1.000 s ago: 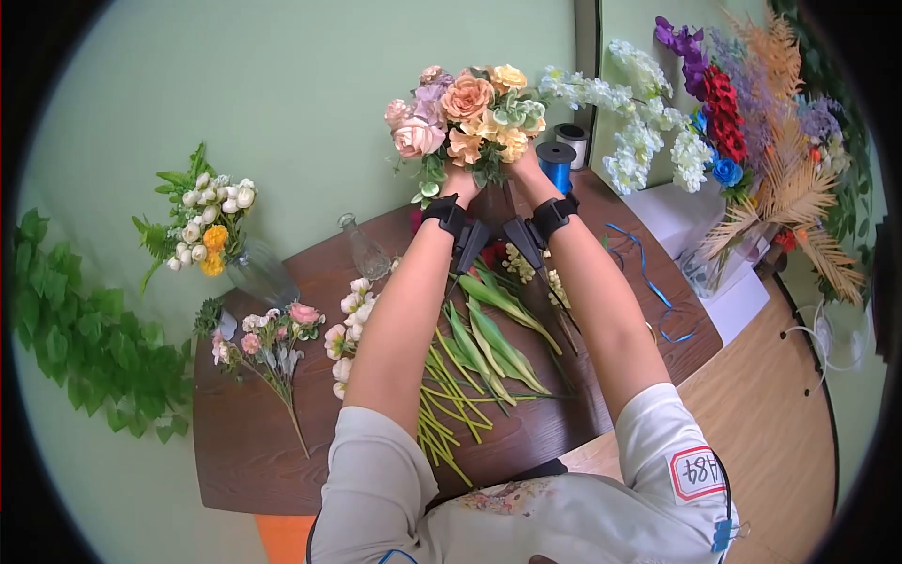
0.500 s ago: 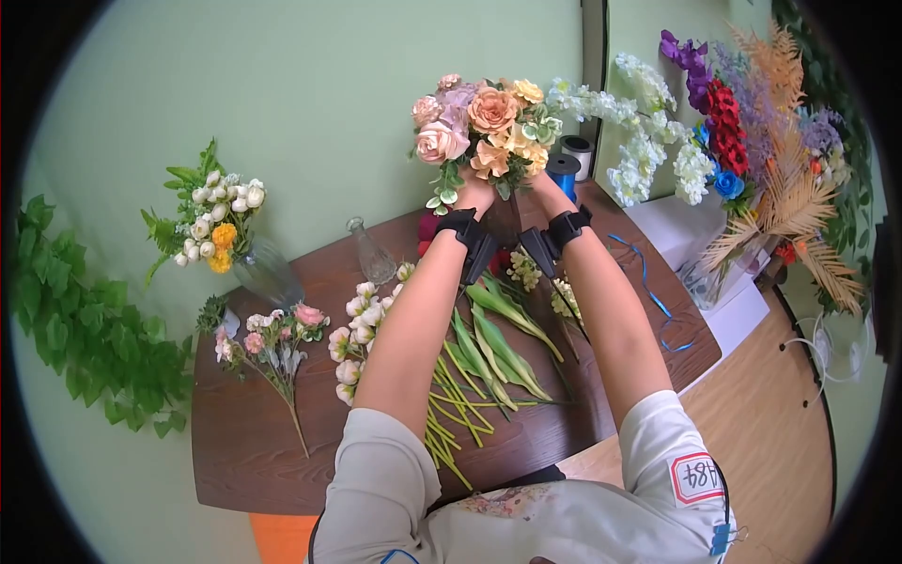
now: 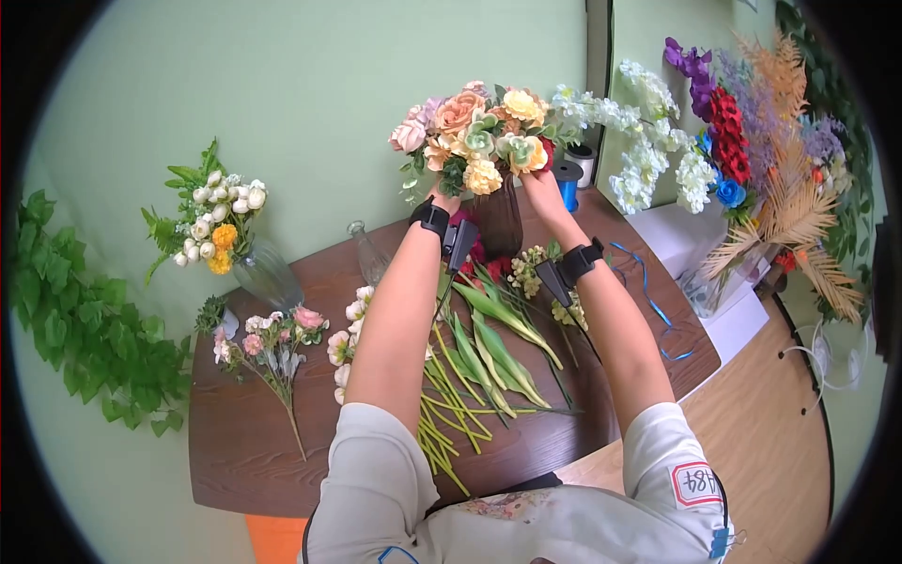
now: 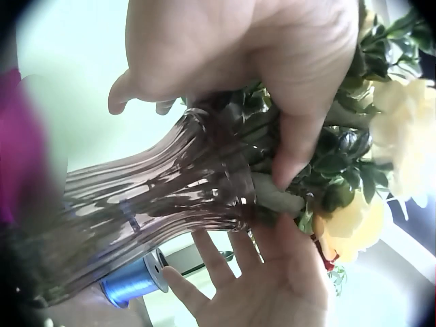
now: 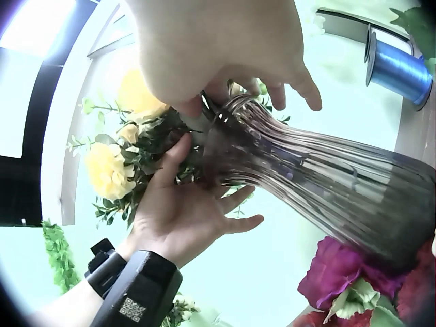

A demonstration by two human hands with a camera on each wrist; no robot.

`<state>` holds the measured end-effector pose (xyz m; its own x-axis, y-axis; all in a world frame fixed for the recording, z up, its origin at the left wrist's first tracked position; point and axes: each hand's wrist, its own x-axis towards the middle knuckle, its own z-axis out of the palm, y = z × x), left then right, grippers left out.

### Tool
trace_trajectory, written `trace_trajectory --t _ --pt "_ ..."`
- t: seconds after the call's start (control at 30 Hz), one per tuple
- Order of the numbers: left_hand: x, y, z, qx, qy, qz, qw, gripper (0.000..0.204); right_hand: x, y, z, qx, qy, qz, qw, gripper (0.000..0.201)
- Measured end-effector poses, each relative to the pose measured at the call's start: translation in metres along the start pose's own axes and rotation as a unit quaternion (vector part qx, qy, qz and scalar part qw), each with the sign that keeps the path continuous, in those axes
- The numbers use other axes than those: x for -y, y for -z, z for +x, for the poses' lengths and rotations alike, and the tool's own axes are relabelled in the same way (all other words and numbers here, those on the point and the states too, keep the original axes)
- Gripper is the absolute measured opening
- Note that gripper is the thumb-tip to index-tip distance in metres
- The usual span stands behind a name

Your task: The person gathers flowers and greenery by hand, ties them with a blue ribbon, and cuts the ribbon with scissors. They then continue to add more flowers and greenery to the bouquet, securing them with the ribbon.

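A bouquet (image 3: 467,136) of pink, peach and yellow flowers stands in the mouth of a tall ribbed vase (image 4: 170,184) of smoky glass. My left hand (image 5: 180,221) cups the bouquet just above the rim. Its thumb lies across the stems, and its other fingers spread behind the neck. Opposite it, my right hand (image 4: 266,283) holds the bouquet from the other side, fingers reaching behind the rim. Flower heads partly hide both hands in the head view. Dark magenta flowers (image 5: 334,276) lie by the vase's base.
Green stems and leaves (image 3: 489,348) cover the table's middle. Pink flowers (image 3: 282,334) lie left, near a glass vase (image 3: 268,273) of white and yellow blooms. A small clear bottle (image 3: 366,254) stands at the back. A blue ribbon spool (image 3: 567,185) stands behind my right hand.
The bouquet has turned between my hands, showing more yellow flowers and a red one at right. My left wrist has shifted left, and my right forearm has come lower, baring the vase.
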<state>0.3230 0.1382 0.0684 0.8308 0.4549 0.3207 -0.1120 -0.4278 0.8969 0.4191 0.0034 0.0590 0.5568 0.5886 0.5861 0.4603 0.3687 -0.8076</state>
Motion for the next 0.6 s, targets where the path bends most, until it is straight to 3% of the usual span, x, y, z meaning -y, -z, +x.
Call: trace_trajectory --t 0.1,0.23,0.4,0.6 --pt "0.005 0.001 -0.008 0.001 -0.017 0.013 1.000 0.028 -0.012 0.003 0.008 -0.058 0.000 -0.061 0.996 0.023" --pt "0.003 0.000 0.002 0.001 -0.034 0.030 0.999 0.028 -0.011 0.005 0.009 -0.056 -0.010 -0.077 0.995 0.021" --pt "0.014 0.001 -0.005 0.000 -0.046 0.054 0.997 0.029 -0.018 0.002 0.010 -0.063 0.051 -0.089 0.993 0.023" --pt "0.017 0.000 0.009 0.002 -0.062 0.084 0.995 0.030 -0.017 -0.003 0.011 -0.067 0.029 -0.060 0.996 0.020"
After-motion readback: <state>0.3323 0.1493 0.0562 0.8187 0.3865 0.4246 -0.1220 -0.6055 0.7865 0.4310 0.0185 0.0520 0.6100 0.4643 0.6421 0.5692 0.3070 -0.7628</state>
